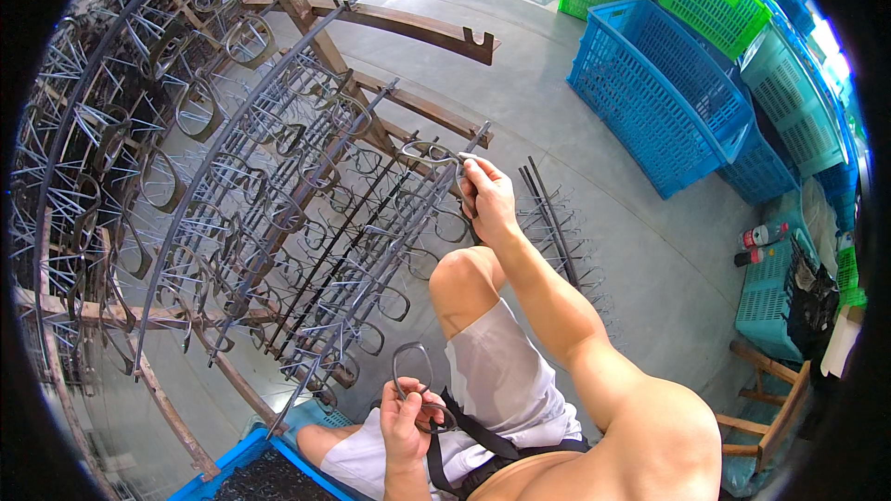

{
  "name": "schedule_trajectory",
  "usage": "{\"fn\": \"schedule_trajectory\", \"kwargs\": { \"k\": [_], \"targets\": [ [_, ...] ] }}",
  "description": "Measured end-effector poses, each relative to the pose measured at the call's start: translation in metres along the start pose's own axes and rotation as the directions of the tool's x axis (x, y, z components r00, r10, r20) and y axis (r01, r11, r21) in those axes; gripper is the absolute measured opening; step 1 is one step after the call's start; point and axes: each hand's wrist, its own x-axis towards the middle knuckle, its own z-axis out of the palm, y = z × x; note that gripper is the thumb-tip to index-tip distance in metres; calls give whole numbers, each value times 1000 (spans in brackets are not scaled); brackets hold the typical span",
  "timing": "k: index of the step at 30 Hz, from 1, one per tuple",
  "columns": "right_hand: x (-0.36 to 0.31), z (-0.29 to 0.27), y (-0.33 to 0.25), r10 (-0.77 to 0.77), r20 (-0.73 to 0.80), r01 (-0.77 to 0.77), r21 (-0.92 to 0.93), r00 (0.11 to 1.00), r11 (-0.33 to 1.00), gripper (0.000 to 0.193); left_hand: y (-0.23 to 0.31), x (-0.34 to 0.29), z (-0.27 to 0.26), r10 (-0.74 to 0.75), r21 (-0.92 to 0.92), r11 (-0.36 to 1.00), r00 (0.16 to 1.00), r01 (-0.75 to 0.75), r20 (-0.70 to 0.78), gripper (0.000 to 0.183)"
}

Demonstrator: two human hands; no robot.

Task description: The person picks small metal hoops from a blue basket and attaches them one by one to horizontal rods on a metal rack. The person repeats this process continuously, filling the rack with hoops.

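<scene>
Left hand: at the person's lap [404,419]; thumb and curled fingers clamped, with little gap between them, on dark loops.
Held loops: one upper loop [394,369] standing above the fingers, one lower loop [452,415] beside the palm; whether they form one piece or two cannot be told.
Right hand: raised on an outstretched arm to the upper end of the nearest rack bar [433,197]; thumb and fingers drawn together in a pinch [486,193].
Rack-end loop: dark, rounded [427,142], at the right fingertips and pinched by its edge, as far as can be seen; its seating on a hook is hidden by the fingers.
Rack: metal frame [316,28] to the left, its bars bristling with thin hooks; many similar loops hang there.
Step in hand: judged to be the handling of one loop at the bar's end, with others kept in the left hand; hanging up or lifting off cannot be told apart.
Next move: would seem to call for a steady pinch and a clean path past neighbouring hooks.
Lower left: blue bin [316,477] with dark contents, near the rack's foot.
Right side: large blue crate [622,102] on the grey floor [603,223]; wooden stool [785,417].
</scene>
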Motion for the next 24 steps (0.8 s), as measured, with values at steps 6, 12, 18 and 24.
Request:
{"fn": "schedule_trajectory", "kwargs": {
  "k": [6, 12, 18, 24],
  "targets": [
    [-5, 5, 3, -25, 10, 25, -34, 1000, 999, 14, -1, -2, -5, -5, -9, 1000, 1000, 5, -25, 19],
    [-23, 22, 21, -232, 40, 232, -330, 972, 915, 23, -1, -4, -15, -18, -33, 999, 998, 16, -60, 19],
    [-25, 25, 20, -423, 95, 377, -654, 901, 655, 22, 2, -7, -16, -11, -31, 999, 998, 9, -54, 19],
    [-19, 21, 15, -419, 88, 361, -682, 904, 636, 22, 1, -8, -14, -3, -17, 1000, 998, 2, -55, 19]
  ]
}}
